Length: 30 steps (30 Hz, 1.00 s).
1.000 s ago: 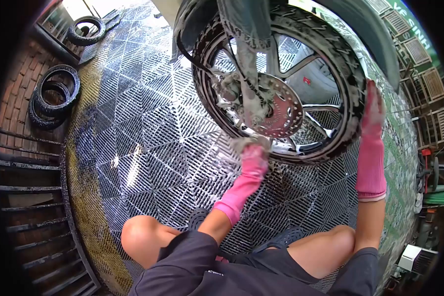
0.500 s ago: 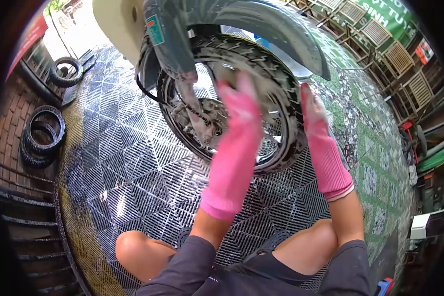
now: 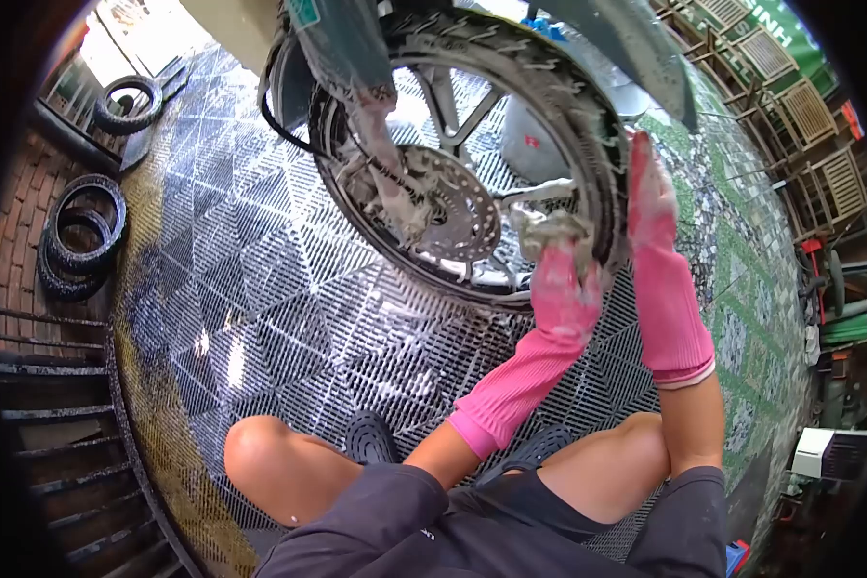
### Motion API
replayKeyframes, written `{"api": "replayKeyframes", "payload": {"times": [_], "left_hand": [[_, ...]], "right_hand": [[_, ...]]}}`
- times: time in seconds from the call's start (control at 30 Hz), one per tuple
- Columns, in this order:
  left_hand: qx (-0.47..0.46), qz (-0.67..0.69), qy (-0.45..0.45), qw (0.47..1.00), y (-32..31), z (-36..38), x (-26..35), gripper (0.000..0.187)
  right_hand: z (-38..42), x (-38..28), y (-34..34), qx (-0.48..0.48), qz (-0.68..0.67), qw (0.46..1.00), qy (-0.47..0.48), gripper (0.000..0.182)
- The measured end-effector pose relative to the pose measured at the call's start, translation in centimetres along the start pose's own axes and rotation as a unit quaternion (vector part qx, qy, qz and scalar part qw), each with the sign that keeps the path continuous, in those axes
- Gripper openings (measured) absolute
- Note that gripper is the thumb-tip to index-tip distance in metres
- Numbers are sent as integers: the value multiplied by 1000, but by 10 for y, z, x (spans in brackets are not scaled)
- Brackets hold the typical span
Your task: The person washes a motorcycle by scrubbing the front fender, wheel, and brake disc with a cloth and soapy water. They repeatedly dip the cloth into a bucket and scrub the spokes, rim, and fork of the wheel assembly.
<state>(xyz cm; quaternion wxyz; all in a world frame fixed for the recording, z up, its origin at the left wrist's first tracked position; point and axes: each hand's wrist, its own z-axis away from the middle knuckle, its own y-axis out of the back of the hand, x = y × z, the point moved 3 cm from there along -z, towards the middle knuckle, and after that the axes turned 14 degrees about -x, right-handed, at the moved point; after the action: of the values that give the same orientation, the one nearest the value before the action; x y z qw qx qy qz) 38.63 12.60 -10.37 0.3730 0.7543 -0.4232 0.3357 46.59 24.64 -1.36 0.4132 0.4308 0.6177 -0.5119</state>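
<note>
**Around the wash bay**

Left of the hands, spare tyres (image 3: 85, 236) lie stacked on brick paving, with another tyre (image 3: 125, 104) farther up. A wet grid floor (image 3: 260, 289) spreads beneath. Right of the hands, wooden chairs (image 3: 819, 144) stand near a green sign (image 3: 790, 39), and a white box (image 3: 828, 451) sits low.

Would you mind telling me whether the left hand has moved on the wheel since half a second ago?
Yes. The left hand with its soapy cloth has dropped from the upper tyre to the lower rim, right of the brake disc.
</note>
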Motion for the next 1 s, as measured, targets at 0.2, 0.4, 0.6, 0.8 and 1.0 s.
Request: {"api": "replayKeyframes", "payload": {"times": [0.2, 0.4, 0.6, 0.8, 1.0], "left_hand": [[-220, -153, -5, 963, 35, 81, -152, 24], [-258, -122, 145, 947, 187, 4, -246, 38], [-244, -376, 177, 876, 254, -42, -256, 31], [-199, 86, 491, 843, 202, -13, -169, 47], [-425, 251, 413, 765, 129, 8, -88, 33]], "right_hand": [[-17, 10, 20, 5, 12, 1000, 0, 62], [-29, 16, 34, 10, 177, 984, 14, 65], [-32, 26, 34, -26, 64, 996, 48, 59], [-5, 14, 26, 29, 262, 962, 67, 54], [14, 46, 75, -13, 284, 957, 52, 50]]}}
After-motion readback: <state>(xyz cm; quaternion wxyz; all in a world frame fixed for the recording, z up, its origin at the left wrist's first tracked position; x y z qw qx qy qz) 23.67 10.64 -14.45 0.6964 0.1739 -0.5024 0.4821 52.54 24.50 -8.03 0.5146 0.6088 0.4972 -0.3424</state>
